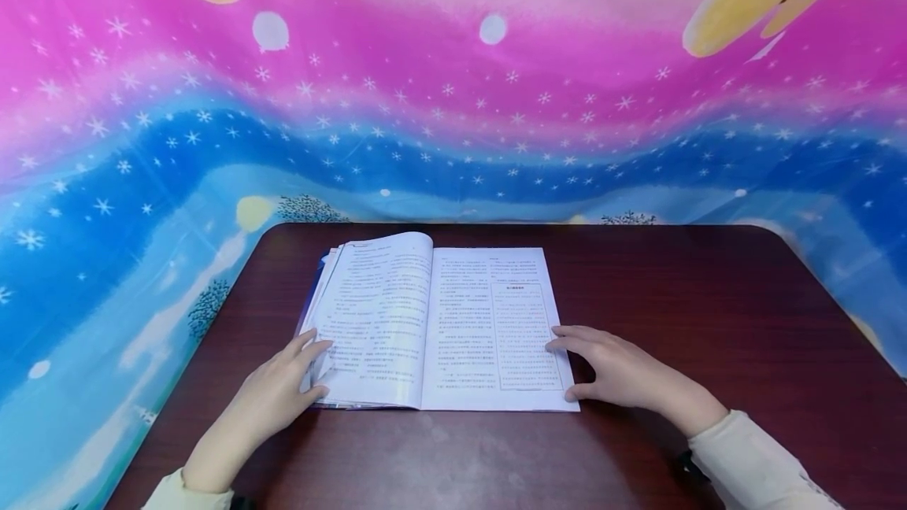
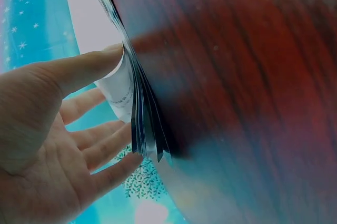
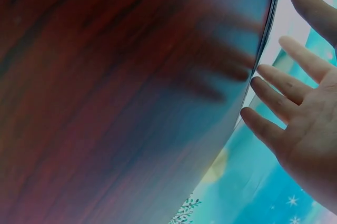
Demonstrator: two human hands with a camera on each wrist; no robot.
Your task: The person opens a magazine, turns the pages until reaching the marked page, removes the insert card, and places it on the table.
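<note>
An open magazine (image 1: 468, 321) with printed white pages lies on the dark table, its left pages bulging up toward the spine. My left hand (image 1: 276, 384) rests at the left edge of it, thumb and fingers spread. Seen from the left wrist, the thumb of that hand (image 2: 58, 124) touches the page edge, and the fairly straight fingers reach along the side of the page stack (image 2: 139, 108). On the opposite side, my right hand (image 1: 616, 368) has its fingertips at the right page's edge. The right wrist view shows this hand (image 3: 300, 97) with fingers extended and apart.
The reddish-brown wooden table (image 1: 708, 282) has rounded far corners. Behind and around it hangs a pink and blue cloth (image 1: 453, 116) printed with snowflakes. Pale sleeves (image 1: 758, 455) cover both forearms.
</note>
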